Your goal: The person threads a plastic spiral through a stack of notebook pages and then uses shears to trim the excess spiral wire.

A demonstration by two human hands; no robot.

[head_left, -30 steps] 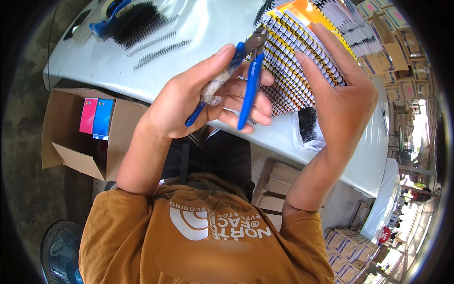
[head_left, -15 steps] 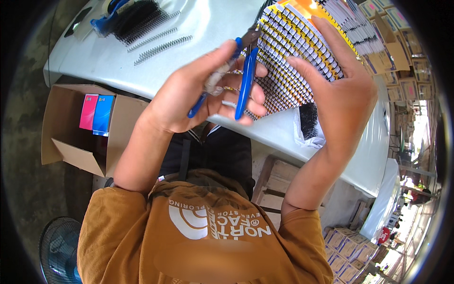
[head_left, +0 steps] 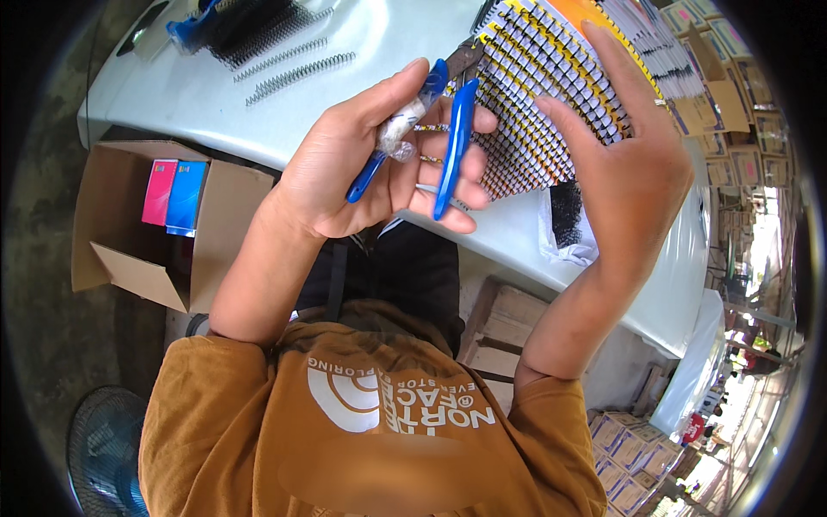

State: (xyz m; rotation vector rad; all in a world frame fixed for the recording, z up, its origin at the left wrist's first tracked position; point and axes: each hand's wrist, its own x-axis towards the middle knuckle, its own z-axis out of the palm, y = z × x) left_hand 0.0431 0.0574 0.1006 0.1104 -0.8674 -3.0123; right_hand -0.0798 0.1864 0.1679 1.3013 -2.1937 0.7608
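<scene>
My left hand (head_left: 345, 159) holds wire cutters (head_left: 457, 146) with blue handles. One handle lies against the palm with a whitish, clear-wrapped lump around it; the other rests across my fingers, and the handles stand apart. The dark jaws point away, at the left edge of a thick stack of spiral-bound notebooks (head_left: 538, 95) with coiled spines facing me. My right hand (head_left: 633, 155) is at the stack's right side, thumb and forefinger spread wide over the coils and the orange cover (head_left: 573, 13). Its remaining fingers are mostly hidden.
Loose wire coils (head_left: 301, 77) and a dark bundle of coils (head_left: 250, 34) lie on the pale table (head_left: 207, 99). An open cardboard box (head_left: 224, 233) with pink and blue booklets stands left. A white bag (head_left: 564, 246) holds black pieces. Boxes (head_left: 633, 465) and a fan (head_left: 108, 452) are nearby.
My left hand and the cutters have shifted slightly right, and the fingers have loosened under the handle. The right thumb and forefinger have moved slightly right and away over the stack.
</scene>
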